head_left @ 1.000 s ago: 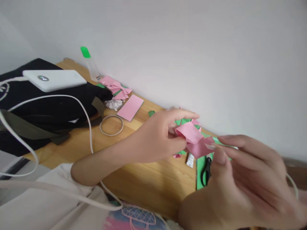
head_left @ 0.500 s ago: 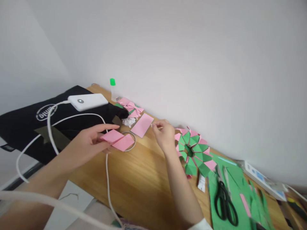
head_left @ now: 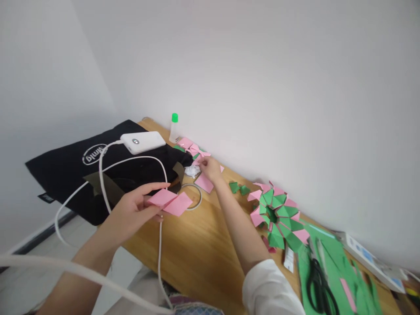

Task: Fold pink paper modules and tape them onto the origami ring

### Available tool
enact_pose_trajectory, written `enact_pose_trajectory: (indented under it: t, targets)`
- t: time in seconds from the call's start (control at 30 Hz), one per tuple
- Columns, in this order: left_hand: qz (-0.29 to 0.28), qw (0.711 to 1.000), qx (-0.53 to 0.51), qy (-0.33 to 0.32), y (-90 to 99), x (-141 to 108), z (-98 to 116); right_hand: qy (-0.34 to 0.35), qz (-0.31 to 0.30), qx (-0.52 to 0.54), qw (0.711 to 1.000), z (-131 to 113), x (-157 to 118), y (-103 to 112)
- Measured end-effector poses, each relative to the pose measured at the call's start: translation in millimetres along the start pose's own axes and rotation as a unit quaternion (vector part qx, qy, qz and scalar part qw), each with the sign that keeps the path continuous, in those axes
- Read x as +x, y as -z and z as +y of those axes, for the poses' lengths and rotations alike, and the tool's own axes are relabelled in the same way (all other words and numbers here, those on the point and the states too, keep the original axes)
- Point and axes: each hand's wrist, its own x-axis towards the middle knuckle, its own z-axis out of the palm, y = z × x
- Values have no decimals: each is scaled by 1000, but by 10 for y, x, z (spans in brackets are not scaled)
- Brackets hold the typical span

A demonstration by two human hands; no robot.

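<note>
Between the thumb and fingers of my left hand is a folded pink paper piece with two diamond-shaped faces. My right hand reaches to the white crumpled paper and the pile of pink and green folded pieces. Its fingers are pinched together, and what they hold, if anything, is hidden. A flat pink sheet lies partly under that hand. Farther right, a ring of green and pink folded units rests on the wooden table.
A black bag with a white power bank and cable covers the left side. A green-capped glue bottle stands near the wall. Black scissors lie on green paper at right. A tape ring is near my left hand.
My right hand has moved left and away from me, to the crumpled paper and folded pieces. Two small green pieces now show beside the ring. The camera view has shifted; my left hand keeps its hold.
</note>
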Motion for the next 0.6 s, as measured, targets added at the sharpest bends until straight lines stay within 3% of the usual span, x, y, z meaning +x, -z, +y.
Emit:
enact_pose_trajectory:
  t: [0.13, 0.27, 0.4, 0.5, 0.6]
  targets:
    - [-22, 999, -17, -19, -69, 20, 101, 22, 10, 74, 997, -128, -353, 149]
    - [-77, 992, -69, -79, -281, 51, 324, 73, -9, 172, 982, -224, -1044, 496]
    - [-160, 970, -102, -150, -598, 42, 550, 155, 79, 279, 944, -256, -1673, 891]
    - [-212, 952, -115, -187, -859, -16, 681, 139, 122, 255, 949, -239, -1954, 1062]
    - [-239, 939, -132, -208, -1110, -96, 778, 115, 180, 290, 933, -168, -2104, 1141]
